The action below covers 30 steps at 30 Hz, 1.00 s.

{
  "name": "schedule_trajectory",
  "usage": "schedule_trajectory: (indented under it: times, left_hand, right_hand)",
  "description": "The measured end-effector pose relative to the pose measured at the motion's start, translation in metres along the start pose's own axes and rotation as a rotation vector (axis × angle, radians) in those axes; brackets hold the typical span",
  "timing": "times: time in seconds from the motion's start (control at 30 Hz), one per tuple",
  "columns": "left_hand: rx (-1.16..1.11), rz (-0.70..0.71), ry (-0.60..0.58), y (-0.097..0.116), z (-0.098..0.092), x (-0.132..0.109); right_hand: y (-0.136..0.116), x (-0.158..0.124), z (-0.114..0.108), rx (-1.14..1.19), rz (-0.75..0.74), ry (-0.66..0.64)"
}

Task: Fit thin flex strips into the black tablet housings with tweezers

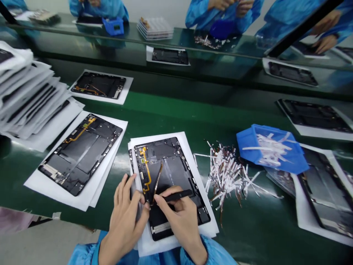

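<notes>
An opened black tablet chassis [176, 173] lies on white paper in front of me, with a yellow flex cable [146, 169] along its left side. My left hand [125, 217] rests on the chassis's lower left edge, fingers pressed together, thumb tip pinching the bottom end of a thin brown ribbon strip [158, 178] that stands up from the chassis. My right hand [183, 221] grips black tweezers [176, 195], their tip pointing left at the base of that strip. Blue sleeves cover both wrists.
Another open tablet chassis [79, 152] lies to the left, a stack of paper-wrapped tablets [30, 99] beyond it. A pile of peeled white strips [228, 173] and a blue tray [271, 149] sit to the right. More tablets line the green belt; people in blue work opposite.
</notes>
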State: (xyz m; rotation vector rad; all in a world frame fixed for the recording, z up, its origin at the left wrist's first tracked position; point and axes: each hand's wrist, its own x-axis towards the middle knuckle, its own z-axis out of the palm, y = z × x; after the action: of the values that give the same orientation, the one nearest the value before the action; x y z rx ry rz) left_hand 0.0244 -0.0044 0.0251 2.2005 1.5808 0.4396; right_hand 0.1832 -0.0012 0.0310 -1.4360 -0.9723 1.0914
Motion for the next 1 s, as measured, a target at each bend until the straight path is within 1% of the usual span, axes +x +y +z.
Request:
schedule_trajectory:
  times: [0.03,0.1,0.17,0.2,0.23,0.3,0.37,0.43,0.47,0.53,0.63,0.77,0.83,0.9,1.0]
  left_hand:
    - [-0.012,-0.015,0.008,0.000,0.000,-0.001]
    - [-0.043,-0.008,0.006,-0.002,-0.002,-0.003]
    - [-0.083,0.048,-0.012,-0.006,-0.005,-0.007]
    - [-0.108,0.082,-0.024,-0.008,-0.007,-0.009]
    - [-0.139,0.111,-0.028,-0.010,-0.009,-0.011]
    - [-0.238,0.145,-0.025,-0.015,-0.014,-0.017]
    - [-0.391,0.163,-0.065,-0.019,-0.018,-0.024]
    - [-0.509,0.150,-0.128,-0.022,-0.022,-0.031]
    - [-0.530,0.130,-0.160,-0.023,-0.024,-0.034]
    - [-0.516,0.090,-0.187,-0.023,-0.026,-0.039]
    - [-0.491,0.070,-0.203,-0.023,-0.027,-0.041]
    - [-0.494,0.089,-0.248,-0.024,-0.026,-0.038]
    - [-0.521,0.066,-0.258,-0.025,-0.025,-0.038]
    - [-0.578,-0.028,-0.253,-0.025,-0.022,-0.038]
    - [-0.718,-0.207,-0.270,-0.020,-0.019,-0.034]
  right_hand:
    - [-0.001,-0.002,0.000,0.013,-0.033,-0.018]
    - [-0.006,-0.007,-0.002,0.059,-0.124,-0.100]
    - [-0.012,-0.011,-0.005,0.080,-0.243,-0.175]
    - [-0.015,-0.013,-0.007,0.052,-0.293,-0.179]
    - [-0.018,-0.014,-0.008,-0.011,-0.330,-0.161]
    - [-0.020,-0.014,-0.010,-0.247,-0.359,-0.126]
    - [-0.019,-0.013,-0.009,-0.558,-0.361,-0.163]
    - [-0.015,-0.012,-0.005,-0.816,-0.368,-0.238]
    - [-0.013,-0.012,-0.002,-0.897,-0.369,-0.267]
    - [-0.010,-0.014,0.001,-0.948,-0.358,-0.301]
    - [-0.005,-0.016,0.002,-0.886,-0.346,-0.289]
    - [0.006,-0.021,0.001,-0.744,-0.372,-0.211]
    - [0.010,-0.025,0.001,-0.654,-0.377,-0.184]
    - [0.009,-0.028,-0.001,-0.529,-0.364,-0.159]
    - [-0.004,-0.032,-0.006,-0.266,-0.300,-0.127]
